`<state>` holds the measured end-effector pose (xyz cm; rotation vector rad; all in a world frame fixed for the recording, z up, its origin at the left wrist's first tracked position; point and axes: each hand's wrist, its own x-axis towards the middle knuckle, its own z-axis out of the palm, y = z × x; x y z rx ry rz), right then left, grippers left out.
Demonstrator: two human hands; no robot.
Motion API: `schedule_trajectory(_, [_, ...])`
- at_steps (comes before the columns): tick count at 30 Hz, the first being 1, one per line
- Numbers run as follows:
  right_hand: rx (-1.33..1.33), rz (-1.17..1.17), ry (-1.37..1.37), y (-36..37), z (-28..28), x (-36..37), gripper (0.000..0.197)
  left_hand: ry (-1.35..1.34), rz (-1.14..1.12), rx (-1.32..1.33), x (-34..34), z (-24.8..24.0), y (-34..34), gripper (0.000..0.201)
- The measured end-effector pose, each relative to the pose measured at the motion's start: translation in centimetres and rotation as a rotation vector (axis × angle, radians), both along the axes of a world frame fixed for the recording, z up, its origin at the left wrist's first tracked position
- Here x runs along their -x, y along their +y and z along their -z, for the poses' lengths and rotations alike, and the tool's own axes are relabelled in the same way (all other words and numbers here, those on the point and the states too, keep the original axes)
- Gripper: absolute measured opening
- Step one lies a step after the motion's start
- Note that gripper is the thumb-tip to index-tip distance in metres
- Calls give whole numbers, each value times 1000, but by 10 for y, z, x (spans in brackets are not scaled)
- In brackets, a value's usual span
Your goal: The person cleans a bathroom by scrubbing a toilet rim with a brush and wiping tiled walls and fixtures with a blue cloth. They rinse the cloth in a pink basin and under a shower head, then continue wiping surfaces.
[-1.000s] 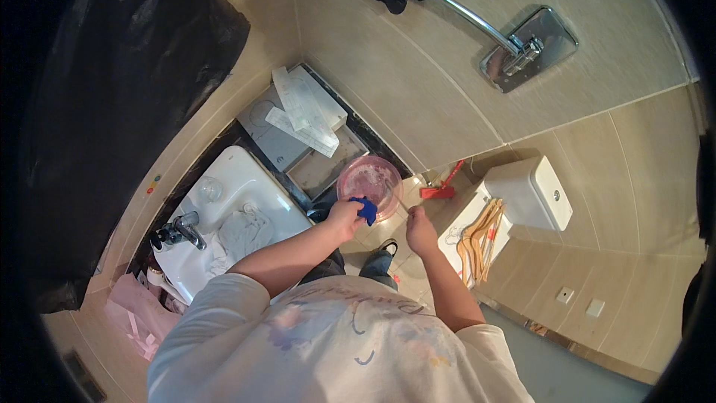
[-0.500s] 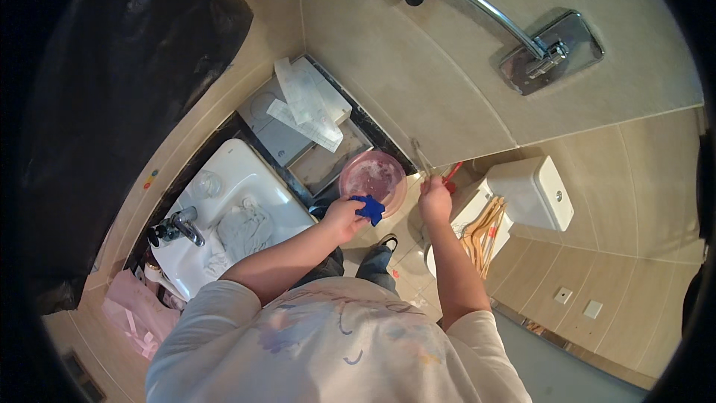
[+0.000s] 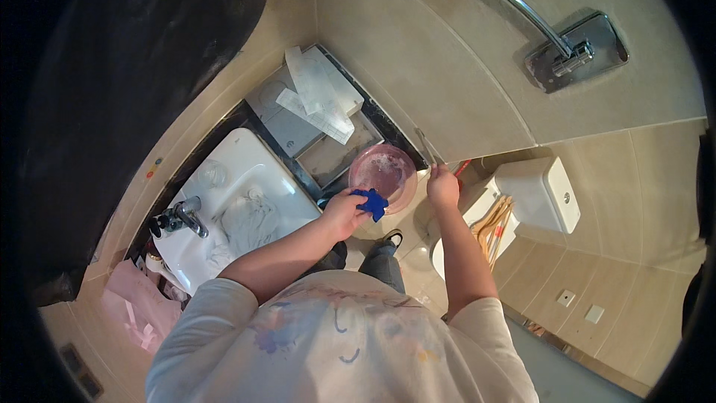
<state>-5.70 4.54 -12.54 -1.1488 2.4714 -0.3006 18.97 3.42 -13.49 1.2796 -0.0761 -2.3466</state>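
Fingers of the left hand (image 3: 343, 214) pinch a crumpled dark blue cloth (image 3: 374, 205), while those of the right hand (image 3: 444, 186) close around a thin, pale rod-like tool (image 3: 426, 148) whose exact kind cannot be made out. A large sheet of glossy black plastic (image 3: 134, 104) spreads along the left side, near beige tiled walls (image 3: 418, 52). Beside it sits a white rectangular ceramic sink (image 3: 280, 179) with a dark-handled chrome tap (image 3: 192, 215), a bunched white cloth (image 3: 253, 220) lying in its bowl. At right stands a white ceramic toilet (image 3: 541, 194), a bundle of curved wooden hangers (image 3: 494, 225) resting on it beside the tank. In the corner between, long white paper strips (image 3: 313, 93) lie across a flat grey box (image 3: 280, 116). A round, translucent pink plastic basin (image 3: 409, 192) of sudsy liquid (image 3: 379, 166) sits just beyond the hands. The blue cloth appears in front of the basin's near rim; whether the two touch cannot be told. The tool points away from the person, its far end near the wall, to the right of the basin.
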Motion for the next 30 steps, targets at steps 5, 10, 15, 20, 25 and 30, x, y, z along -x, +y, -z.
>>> schedule_trajectory(5, [-147, 45, -14, 31, 48, 17, 39, 36, -8, 30, -5, -7, -1, 26])
schedule_trajectory(10, [-94, -10, -23, 14, 33, 11, 44, 65, -39, 50, -11, -8, -6, 26])
schedule_trajectory(15, [-163, -139, -51, -12, 61, 22, 45, 60, -3, 29, 2, -2, 1, 27])
schedule_trajectory(20, [-169, 140, -132, 50, 72, 37, 52, 70, -1, 44, -2, -13, -4, 26])
schedule_trajectory(25, [-151, -27, -104, 8, 90, 36, 52, 112, -24, 58, -1, -7, -8, 29])
schedule_trajectory(30, [45, -55, -85, -34, 40, -21, 50, 91, -20, 35, 5, -12, -11, 26])
